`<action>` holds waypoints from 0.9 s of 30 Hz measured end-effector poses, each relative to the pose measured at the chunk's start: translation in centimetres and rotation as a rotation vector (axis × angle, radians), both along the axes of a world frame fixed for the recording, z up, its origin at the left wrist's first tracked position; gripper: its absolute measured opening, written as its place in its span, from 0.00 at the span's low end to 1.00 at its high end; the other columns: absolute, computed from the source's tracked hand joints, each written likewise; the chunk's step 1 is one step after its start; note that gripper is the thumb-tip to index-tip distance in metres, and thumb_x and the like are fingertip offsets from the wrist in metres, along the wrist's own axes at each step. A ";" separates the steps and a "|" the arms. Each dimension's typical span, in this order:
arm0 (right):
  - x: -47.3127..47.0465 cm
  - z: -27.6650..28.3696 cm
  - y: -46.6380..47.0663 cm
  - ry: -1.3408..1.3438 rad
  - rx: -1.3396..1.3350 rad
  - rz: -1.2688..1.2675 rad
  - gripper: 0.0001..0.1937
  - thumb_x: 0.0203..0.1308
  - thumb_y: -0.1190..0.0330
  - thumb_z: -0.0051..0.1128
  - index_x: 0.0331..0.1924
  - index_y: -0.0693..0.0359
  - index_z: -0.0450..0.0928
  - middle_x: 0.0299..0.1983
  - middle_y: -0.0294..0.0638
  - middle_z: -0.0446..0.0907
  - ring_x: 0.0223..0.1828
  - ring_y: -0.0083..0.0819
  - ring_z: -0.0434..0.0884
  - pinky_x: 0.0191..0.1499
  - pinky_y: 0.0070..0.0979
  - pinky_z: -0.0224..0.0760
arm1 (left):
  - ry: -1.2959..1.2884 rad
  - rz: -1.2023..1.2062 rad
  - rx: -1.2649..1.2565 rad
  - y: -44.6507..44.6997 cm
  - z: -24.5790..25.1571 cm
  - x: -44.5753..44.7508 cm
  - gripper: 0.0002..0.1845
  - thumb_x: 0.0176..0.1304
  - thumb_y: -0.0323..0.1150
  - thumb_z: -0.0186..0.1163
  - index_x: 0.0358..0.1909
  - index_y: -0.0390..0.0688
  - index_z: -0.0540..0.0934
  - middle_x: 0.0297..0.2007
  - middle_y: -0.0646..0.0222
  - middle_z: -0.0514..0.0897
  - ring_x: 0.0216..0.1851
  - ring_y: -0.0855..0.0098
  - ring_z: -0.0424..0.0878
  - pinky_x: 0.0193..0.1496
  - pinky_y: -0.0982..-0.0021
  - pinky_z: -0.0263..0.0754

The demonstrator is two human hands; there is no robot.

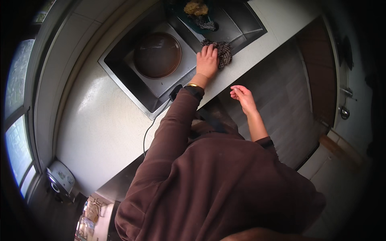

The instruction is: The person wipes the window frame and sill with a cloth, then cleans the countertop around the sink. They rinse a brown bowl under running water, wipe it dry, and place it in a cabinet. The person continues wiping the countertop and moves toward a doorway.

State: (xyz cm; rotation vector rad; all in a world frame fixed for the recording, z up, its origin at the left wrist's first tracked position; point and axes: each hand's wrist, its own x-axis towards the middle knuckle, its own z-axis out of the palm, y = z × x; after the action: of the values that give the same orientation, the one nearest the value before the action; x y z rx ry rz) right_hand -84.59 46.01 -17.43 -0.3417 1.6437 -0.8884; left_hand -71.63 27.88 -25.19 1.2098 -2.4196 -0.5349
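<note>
My left hand [207, 61] is at the near rim of the steel sink [147, 113], palm down. Its fingers rest over a bunched, dark checkered cloth [223, 54], which spreads out on the thumb side and hides the thumb. A round brown lid or pan [157, 55] lies in the left basin. My right hand [245, 98] hangs in the air off the counter's front edge, fingers loosely curled in and nothing seen in them.
A green container [193, 25] in the right basin holds a yellowish scrubber [196, 8] and a steel-wool scourer [204, 23]. A thin cable [145, 135] crosses the pale counter [99, 129] beside my left forearm. A white appliance [61, 177] stands by the window.
</note>
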 end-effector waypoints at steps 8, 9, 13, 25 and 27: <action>-4.0 2.6 -11.2 -0.102 -0.214 0.397 0.12 0.71 0.67 0.50 0.46 0.67 0.79 0.36 0.37 0.81 0.37 0.21 0.79 0.45 0.21 0.74 | 0.229 0.458 0.201 -2.4 -0.3 14.5 0.22 0.63 0.35 0.57 0.58 0.39 0.72 0.62 0.53 0.65 0.62 0.49 0.65 0.64 0.58 0.63; -1.8 2.3 -13.3 -0.109 -0.205 0.443 0.12 0.71 0.67 0.50 0.46 0.67 0.79 0.36 0.37 0.81 0.37 0.21 0.79 0.45 0.21 0.74 | 0.134 0.510 0.321 -3.4 -1.0 16.7 0.27 0.63 0.40 0.58 0.63 0.41 0.70 0.67 0.52 0.61 0.67 0.49 0.61 0.67 0.53 0.59; 3.4 0.8 -19.0 -0.138 -0.251 0.686 0.12 0.70 0.66 0.51 0.46 0.67 0.79 0.35 0.37 0.81 0.36 0.22 0.79 0.43 0.21 0.74 | -0.510 0.537 0.571 -3.7 -4.2 16.9 0.41 0.61 0.59 0.55 0.73 0.56 0.57 0.75 0.53 0.42 0.75 0.47 0.40 0.70 0.37 0.44; 15.8 -13.1 -24.9 -0.206 0.154 0.429 0.15 0.69 0.64 0.53 0.53 0.63 0.75 0.40 0.36 0.81 0.37 0.23 0.79 0.40 0.20 0.74 | -0.412 0.323 0.486 -5.7 -9.5 17.2 0.20 0.57 0.34 0.59 0.54 0.57 0.79 0.69 0.57 0.58 0.66 0.44 0.61 0.59 0.50 0.70; 16.4 -14.2 -24.8 -0.254 0.251 0.356 0.26 0.66 0.54 0.55 0.63 0.58 0.66 0.54 0.42 0.75 0.51 0.32 0.76 0.51 0.32 0.73 | -0.361 0.344 0.540 -5.7 -9.9 16.9 0.21 0.57 0.33 0.60 0.54 0.57 0.78 0.68 0.56 0.61 0.64 0.46 0.66 0.57 0.51 0.73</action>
State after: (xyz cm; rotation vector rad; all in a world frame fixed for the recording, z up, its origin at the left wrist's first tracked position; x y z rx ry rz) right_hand -68.23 21.19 -31.60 -0.3192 1.3835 -0.4323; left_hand -54.69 22.17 -35.06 2.0548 -2.3281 -0.9680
